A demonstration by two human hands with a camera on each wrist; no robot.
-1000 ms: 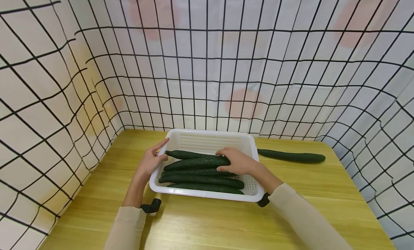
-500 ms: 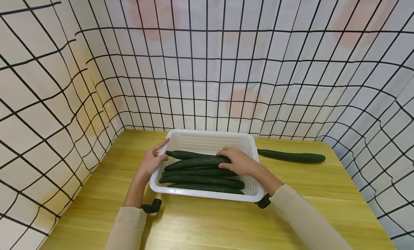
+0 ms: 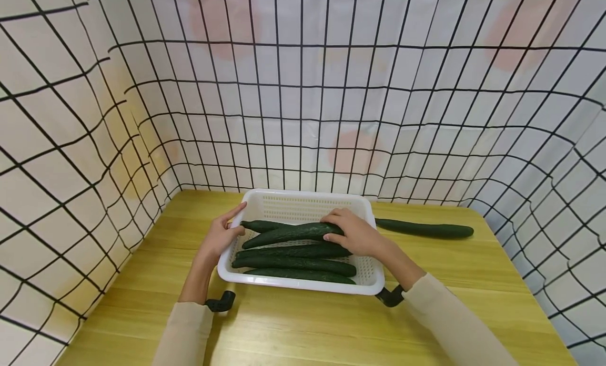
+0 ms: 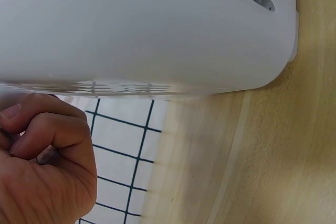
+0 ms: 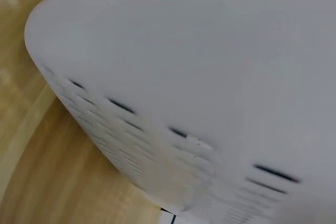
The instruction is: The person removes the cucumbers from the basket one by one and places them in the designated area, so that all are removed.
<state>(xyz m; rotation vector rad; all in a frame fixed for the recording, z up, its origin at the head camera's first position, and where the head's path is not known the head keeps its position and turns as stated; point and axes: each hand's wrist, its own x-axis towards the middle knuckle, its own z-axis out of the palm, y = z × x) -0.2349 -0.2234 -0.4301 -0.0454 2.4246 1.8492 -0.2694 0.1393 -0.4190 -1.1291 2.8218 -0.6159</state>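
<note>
Inside the white, perforated plastic basket (image 3: 298,286), a long dark-green cucumber (image 3: 291,234) extends leftward, its long axis slanting slightly nearward, from the right hand (image 3: 355,233), which grips its right end; another cucumber (image 3: 262,226) lies behind, three more cucumbers (image 3: 293,263) in front; the left hand (image 3: 219,237) holds the basket's left rim

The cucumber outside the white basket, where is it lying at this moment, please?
In the head view, the lone cucumber lies on the wooden table, to the right of the white basket, near the table's back edge.
</note>
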